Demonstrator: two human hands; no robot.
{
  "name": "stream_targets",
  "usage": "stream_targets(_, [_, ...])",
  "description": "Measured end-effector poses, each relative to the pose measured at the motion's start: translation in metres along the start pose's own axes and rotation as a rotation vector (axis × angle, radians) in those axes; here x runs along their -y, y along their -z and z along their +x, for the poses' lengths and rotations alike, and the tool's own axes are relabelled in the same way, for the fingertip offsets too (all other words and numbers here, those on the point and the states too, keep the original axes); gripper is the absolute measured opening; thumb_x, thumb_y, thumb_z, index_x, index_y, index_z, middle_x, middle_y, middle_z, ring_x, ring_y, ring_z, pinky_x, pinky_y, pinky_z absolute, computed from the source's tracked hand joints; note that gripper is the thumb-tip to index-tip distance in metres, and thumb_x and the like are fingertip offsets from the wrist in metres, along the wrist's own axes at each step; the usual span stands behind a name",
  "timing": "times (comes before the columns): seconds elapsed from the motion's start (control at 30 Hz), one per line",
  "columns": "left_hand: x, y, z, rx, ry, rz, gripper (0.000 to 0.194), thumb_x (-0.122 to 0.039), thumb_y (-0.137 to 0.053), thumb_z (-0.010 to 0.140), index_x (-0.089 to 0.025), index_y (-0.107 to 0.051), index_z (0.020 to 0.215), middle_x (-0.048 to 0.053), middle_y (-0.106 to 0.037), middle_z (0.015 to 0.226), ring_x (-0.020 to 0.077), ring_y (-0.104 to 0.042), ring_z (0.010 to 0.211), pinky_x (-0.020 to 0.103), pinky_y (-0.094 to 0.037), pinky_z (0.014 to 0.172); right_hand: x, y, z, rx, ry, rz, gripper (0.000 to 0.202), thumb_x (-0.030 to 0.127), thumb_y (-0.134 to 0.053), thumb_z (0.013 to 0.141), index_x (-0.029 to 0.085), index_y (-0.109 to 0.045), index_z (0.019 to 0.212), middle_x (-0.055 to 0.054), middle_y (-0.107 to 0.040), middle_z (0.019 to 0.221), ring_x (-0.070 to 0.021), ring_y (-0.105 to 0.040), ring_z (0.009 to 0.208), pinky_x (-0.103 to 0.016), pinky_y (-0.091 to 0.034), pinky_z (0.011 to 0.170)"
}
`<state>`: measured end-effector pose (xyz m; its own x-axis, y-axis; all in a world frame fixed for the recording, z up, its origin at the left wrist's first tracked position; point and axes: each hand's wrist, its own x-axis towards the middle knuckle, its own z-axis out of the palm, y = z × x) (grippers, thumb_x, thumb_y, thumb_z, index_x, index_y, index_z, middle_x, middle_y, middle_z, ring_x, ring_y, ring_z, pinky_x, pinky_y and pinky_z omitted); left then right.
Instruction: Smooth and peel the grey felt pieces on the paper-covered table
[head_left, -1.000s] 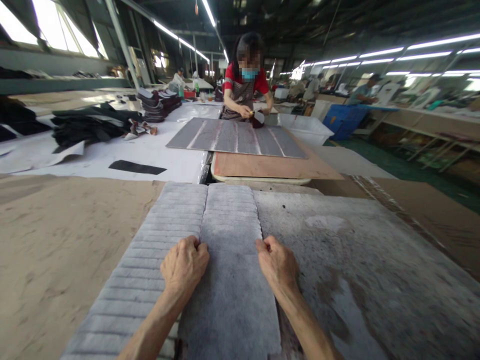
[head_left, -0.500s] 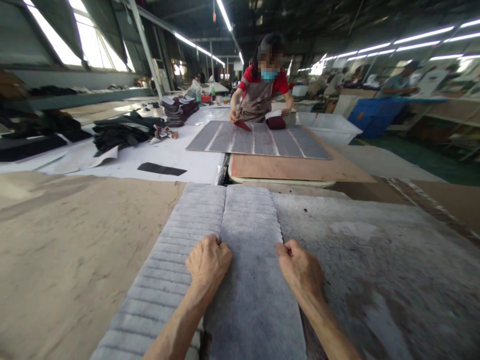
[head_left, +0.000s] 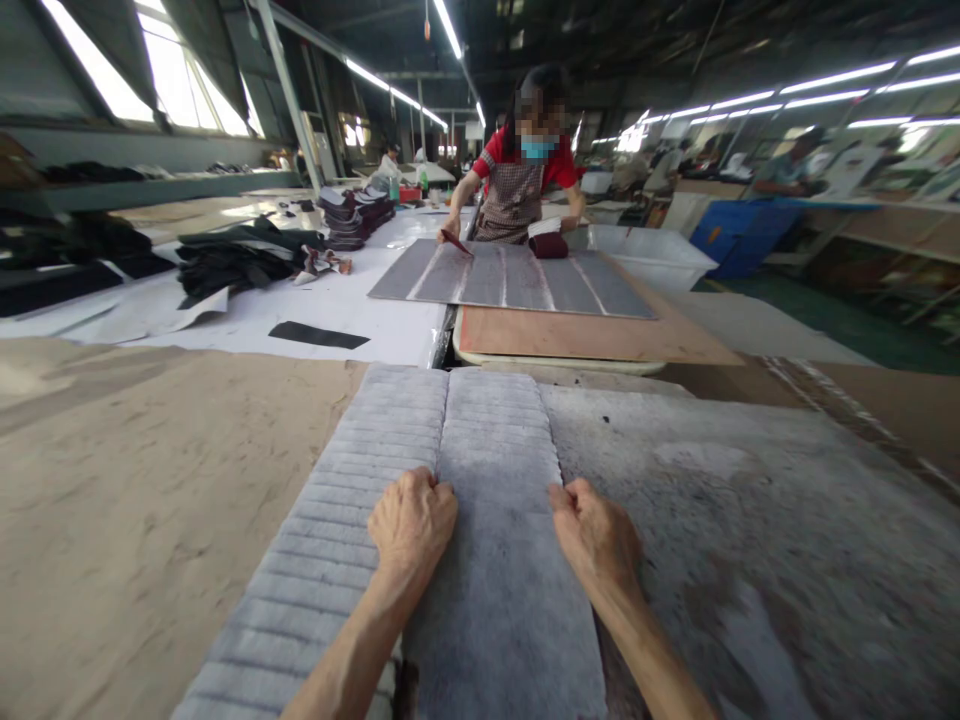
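With fingers [head_left: 558, 497] of the right hand [head_left: 598, 530] closed to a pinch, gripping the right edge of a long, pale-grey, felt-like fabric sheet [head_left: 506, 590]; with the left hand [head_left: 412, 515] curled into a fist, holding the opposite edge, fingertips mostly tucked out of sight. Having the sheet lying lengthwise between both hands. Crossing with the left forearm [head_left: 360, 630] over a row of overlapping pale-grey fabric layers [head_left: 300, 560] just beside it, and with the right over a mottled, stained grey counter [head_left: 787, 490]. Having a smudged tan covering [head_left: 165, 500] spread farther left. Facing a co-worker [head_left: 517, 165] in a red top [head_left: 562, 172] and checked apron [head_left: 514, 205], leaning over a grey panel with white stripes [head_left: 517, 282] and holding a thin dark-red piece [head_left: 455, 241] in one hand. Seeing, left of that panel, a black rectangular strip [head_left: 319, 335] on white sheeting [head_left: 382, 320], a heap of crumpled black fabric [head_left: 236, 260] and stacked dark pieces [head_left: 346, 218]; beyond it to the right, a white plastic tub [head_left: 656, 262].
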<state>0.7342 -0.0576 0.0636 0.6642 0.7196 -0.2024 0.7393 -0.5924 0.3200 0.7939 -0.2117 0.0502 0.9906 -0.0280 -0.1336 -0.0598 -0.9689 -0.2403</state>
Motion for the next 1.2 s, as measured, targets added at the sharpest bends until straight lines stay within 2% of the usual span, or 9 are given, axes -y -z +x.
stream_targets(0.43, [0.0,0.001,-0.003,-0.002,-0.03,0.017,0.024,-0.032,-0.039,0.075,-0.024,-0.062,0.075,0.01,-0.067,0.081,0.0311,-0.062,0.082,0.035,-0.04,0.06,-0.002,0.001,0.002,-0.008,0.021,-0.022,0.029,0.035,-0.039,0.085,0.021,-0.063,0.08,-0.006,-0.067,0.076,-0.0172,-0.061,0.072,-0.024,-0.03,0.054])
stream_targets(0.8, [-0.003,-0.004,-0.004,-0.053,-0.014,0.045,0.025,-0.032,-0.039,0.074,-0.022,-0.063,0.076,0.012,-0.068,0.081,0.0321,-0.062,0.08,0.036,-0.041,0.06,0.0,0.0,0.004,-0.013,0.036,-0.079,0.027,0.034,-0.039,0.085,0.021,-0.062,0.08,-0.006,-0.068,0.078,-0.0189,-0.063,0.075,-0.025,-0.032,0.054])
stream_targets(1.0, [-0.006,-0.004,-0.005,-0.066,-0.018,0.065,0.023,-0.03,-0.043,0.074,-0.021,-0.063,0.076,0.012,-0.068,0.08,0.031,-0.062,0.08,0.035,-0.041,0.061,-0.001,-0.002,0.003,-0.04,0.107,-0.139,0.027,0.034,-0.039,0.086,0.018,-0.06,0.082,-0.008,-0.067,0.076,-0.0212,-0.064,0.074,-0.026,-0.034,0.053])
stream_targets(1.2, [-0.005,-0.008,-0.012,-0.119,-0.068,0.089,0.025,-0.032,-0.041,0.079,-0.018,-0.061,0.08,0.014,-0.066,0.08,0.0298,-0.062,0.08,0.036,-0.042,0.063,0.001,-0.005,-0.004,-0.118,0.24,-0.188,0.025,0.024,-0.033,0.089,0.012,-0.055,0.087,-0.014,-0.065,0.073,-0.0226,-0.065,0.072,-0.026,-0.039,0.056])
